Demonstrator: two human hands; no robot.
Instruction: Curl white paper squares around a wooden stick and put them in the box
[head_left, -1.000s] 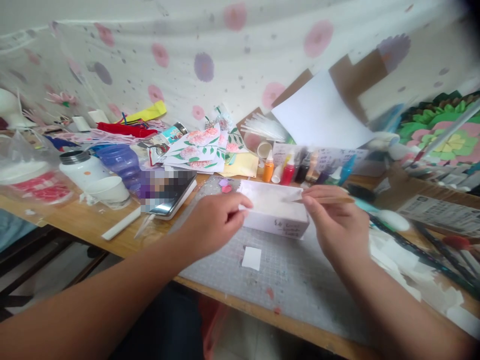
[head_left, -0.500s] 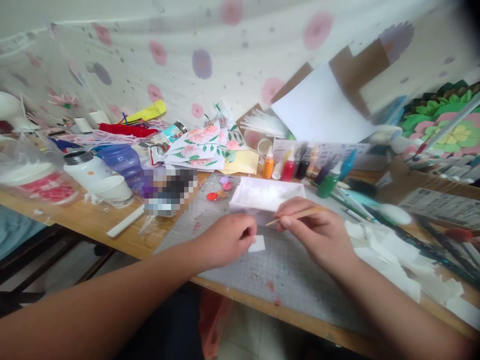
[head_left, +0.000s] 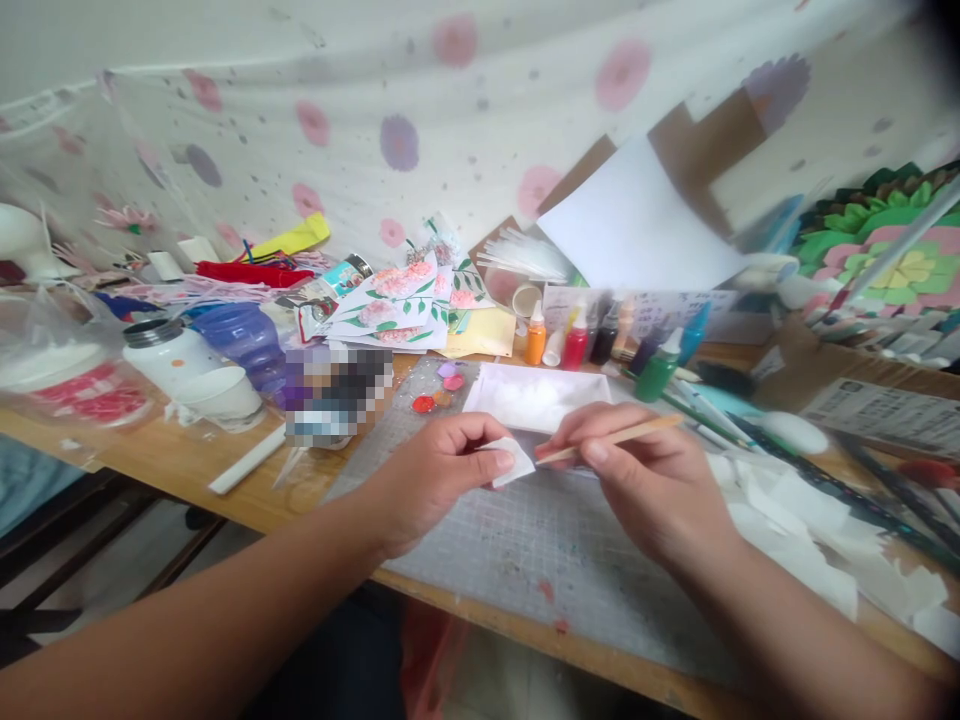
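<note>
Between the thumb and fingers of my left hand (head_left: 442,470) is a small white piece of paper (head_left: 517,466), held above the mat. My right hand (head_left: 637,460) grips a thin wooden stick (head_left: 637,431) by its middle, and the pointed end reaches close to the paper's right edge. Whether tip and paper touch I cannot tell. Just behind both hands stands a shallow white box (head_left: 487,385) with white fluffy material (head_left: 536,395) inside. The grey cutting mat (head_left: 510,570), specked with paint, lies under the hands.
Paint bottles, such as an orange one (head_left: 535,335) and a green one (head_left: 660,370), line the back. Dabs of red paint (head_left: 424,404) lie on the mat's far left. White paper scraps (head_left: 810,530) lie to the right, beside brushes. A white cup (head_left: 221,395) stands at left.
My left hand has picked the white paper up from the mat and turned it toward the stick. My right hand has shifted slightly, with the stick still in it.
</note>
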